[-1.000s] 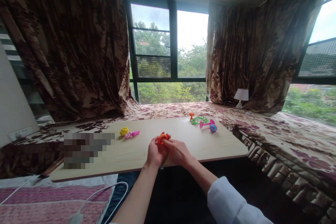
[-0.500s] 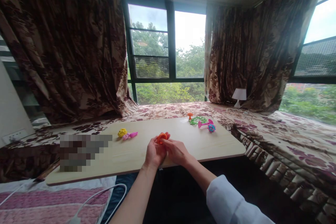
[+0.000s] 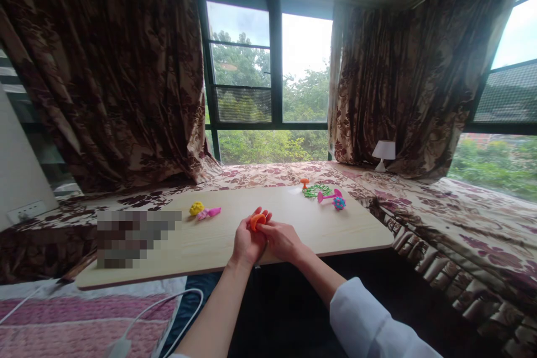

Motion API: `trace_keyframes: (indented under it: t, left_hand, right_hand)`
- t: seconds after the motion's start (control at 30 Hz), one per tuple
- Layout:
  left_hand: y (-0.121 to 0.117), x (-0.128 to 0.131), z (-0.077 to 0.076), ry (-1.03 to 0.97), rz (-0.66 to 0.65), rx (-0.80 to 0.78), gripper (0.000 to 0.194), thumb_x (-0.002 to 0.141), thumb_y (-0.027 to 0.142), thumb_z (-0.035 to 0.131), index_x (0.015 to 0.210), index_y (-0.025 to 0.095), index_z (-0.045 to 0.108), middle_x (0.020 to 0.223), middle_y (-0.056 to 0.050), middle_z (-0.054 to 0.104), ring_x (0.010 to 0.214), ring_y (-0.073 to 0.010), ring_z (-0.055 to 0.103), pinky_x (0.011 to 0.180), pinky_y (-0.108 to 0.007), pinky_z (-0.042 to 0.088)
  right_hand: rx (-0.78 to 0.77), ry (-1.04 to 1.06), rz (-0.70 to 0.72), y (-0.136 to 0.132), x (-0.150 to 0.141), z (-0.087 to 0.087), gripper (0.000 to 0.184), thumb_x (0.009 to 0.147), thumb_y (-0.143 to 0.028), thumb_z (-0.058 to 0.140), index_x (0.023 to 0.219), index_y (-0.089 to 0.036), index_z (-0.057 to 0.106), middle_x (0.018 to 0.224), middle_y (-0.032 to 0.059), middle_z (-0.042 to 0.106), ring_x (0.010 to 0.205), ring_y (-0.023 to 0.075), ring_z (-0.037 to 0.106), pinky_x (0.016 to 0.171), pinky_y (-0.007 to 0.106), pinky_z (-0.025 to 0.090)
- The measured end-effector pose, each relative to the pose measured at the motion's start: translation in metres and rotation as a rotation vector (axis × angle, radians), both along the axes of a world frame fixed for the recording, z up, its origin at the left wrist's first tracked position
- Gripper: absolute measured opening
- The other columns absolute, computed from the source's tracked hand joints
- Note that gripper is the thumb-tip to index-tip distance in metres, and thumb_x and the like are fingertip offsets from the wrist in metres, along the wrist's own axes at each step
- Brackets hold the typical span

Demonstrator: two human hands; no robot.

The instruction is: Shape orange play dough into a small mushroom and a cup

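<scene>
Just above the near part of the pale table [image 3: 210, 249], my two hands meet around a small orange cup-shaped toy [image 3: 257, 221]. My left hand [image 3: 247, 243] is turned palm up beneath the toy, its fingers curled up around the far side. From the right, my right hand [image 3: 284, 239] presses its thumb and fingers against the toy's near edge. Part of the toy is hidden by the fingers. Left of the hands lie a yellow lumpy toy [image 3: 196, 208] and a pink twisted piece [image 3: 208, 213].
At the table's far right lie an orange mushroom-shaped piece [image 3: 304, 183], a green tangled string [image 3: 318, 191], a pink double-ended piece [image 3: 329, 196] and a blue-pink knobbly ball [image 3: 339, 203]. A blurred patch [image 3: 134, 238] covers the left side. A white lamp [image 3: 383, 154] stands behind.
The orange toy has turned in my fingers: its hollow faced me before, and now a smoother curved side shows. Both hands stay in nearly the same place.
</scene>
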State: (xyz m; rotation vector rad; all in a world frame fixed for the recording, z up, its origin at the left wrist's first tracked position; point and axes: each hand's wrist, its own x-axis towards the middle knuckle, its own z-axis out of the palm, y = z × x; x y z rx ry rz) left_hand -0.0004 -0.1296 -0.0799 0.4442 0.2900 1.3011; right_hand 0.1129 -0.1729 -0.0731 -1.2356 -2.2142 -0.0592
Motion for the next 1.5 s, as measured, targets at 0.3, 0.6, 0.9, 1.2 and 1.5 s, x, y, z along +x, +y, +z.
trace_keyframes:
  t: [0.3, 0.6, 0.9, 1.2, 1.5]
  left_hand:
    - [-0.0036, -0.0013, 0.0048, -0.029, -0.071, -0.035, 0.021, 0.074, 0.014, 0.046, 0.089, 0.011, 0.060, 0.083, -0.011, 0.065, 0.085, -0.0226, 0.064, 0.070, -0.035, 0.054]
    - [-0.0029, -0.0018, 0.0034, -0.023, -0.040, -0.045, 0.011, 0.078, 0.020, 0.051, 0.080, 0.012, 0.059, 0.082, -0.011, 0.066, 0.089, -0.0232, 0.063, 0.072, -0.033, 0.053]
    - [-0.0034, -0.0039, 0.0039, -0.047, -0.090, -0.070, 0.016, 0.079, 0.022, 0.048, 0.086, 0.012, 0.058, 0.079, -0.009, 0.064, 0.083, -0.0227, 0.064, 0.068, -0.036, 0.053]
    - [0.0005, -0.0036, -0.0016, -0.046, -0.059, -0.036, 0.017, 0.075, 0.017, 0.045, 0.084, 0.012, 0.059, 0.079, -0.010, 0.064, 0.079, -0.0227, 0.064, 0.067, -0.037, 0.052]
    - [0.0007, -0.0041, -0.0008, -0.040, -0.052, -0.026, 0.015, 0.074, 0.015, 0.047, 0.082, 0.014, 0.059, 0.079, -0.009, 0.064, 0.079, -0.0213, 0.064, 0.068, -0.035, 0.052]
  right_hand:
    - [0.040, -0.023, 0.010, 0.0014, 0.0014, -0.0025, 0.031, 0.082, -0.017, 0.043, 0.110, -0.026, 0.052, 0.099, 0.0020, 0.061, 0.088, 0.0175, 0.056, 0.074, 0.023, 0.040]
    - [0.043, -0.015, 0.001, -0.0006, 0.0011, -0.0017, 0.035, 0.083, -0.017, 0.042, 0.114, -0.029, 0.050, 0.104, -0.0002, 0.060, 0.089, 0.0166, 0.056, 0.073, 0.022, 0.040]
    - [0.060, -0.062, 0.015, 0.0031, -0.0003, -0.0060, 0.036, 0.080, -0.017, 0.046, 0.114, -0.028, 0.053, 0.104, 0.0016, 0.060, 0.091, 0.0174, 0.056, 0.077, 0.024, 0.040]
    - [0.076, -0.080, 0.011, 0.0018, 0.0008, -0.0040, 0.042, 0.082, -0.018, 0.042, 0.122, -0.028, 0.043, 0.101, 0.0019, 0.061, 0.086, 0.0180, 0.057, 0.071, 0.025, 0.041]
    - [0.052, -0.106, 0.052, 0.0028, 0.0004, -0.0038, 0.045, 0.078, -0.018, 0.047, 0.121, -0.029, 0.045, 0.112, 0.0014, 0.057, 0.091, 0.0182, 0.055, 0.075, 0.024, 0.041]
